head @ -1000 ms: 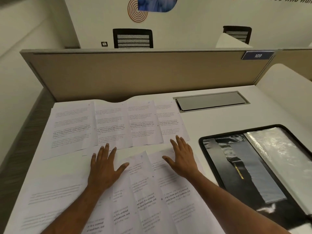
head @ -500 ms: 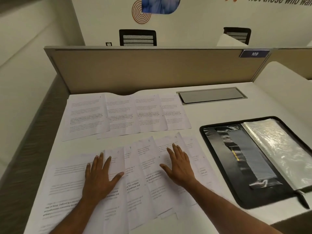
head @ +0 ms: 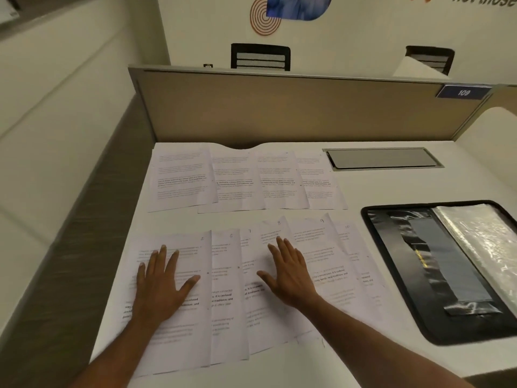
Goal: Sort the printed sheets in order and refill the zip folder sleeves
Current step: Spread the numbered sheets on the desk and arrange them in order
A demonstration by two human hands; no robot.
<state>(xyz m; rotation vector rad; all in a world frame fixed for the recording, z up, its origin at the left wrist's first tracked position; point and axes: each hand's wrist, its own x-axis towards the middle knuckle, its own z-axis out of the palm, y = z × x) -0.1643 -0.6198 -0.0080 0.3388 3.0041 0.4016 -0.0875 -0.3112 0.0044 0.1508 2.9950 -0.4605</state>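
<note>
Paper sheets (head: 324,247) overlap, partly hidden under left hand (head: 159,284) and right hand (head: 288,278)

Lower sheet row (head: 226,275) wider, left hand (head: 159,287) and right hand (head: 288,275) farther apart.

White black-printed sheets (head: 321,259); black folder (head: 397,289); beige partition (head: 279,113)

Dim, warm, even light; faint shadows. Glare on the plastic sleeves (head: 484,247). Wide-angle bending at the edges; print slightly blurred.
</note>
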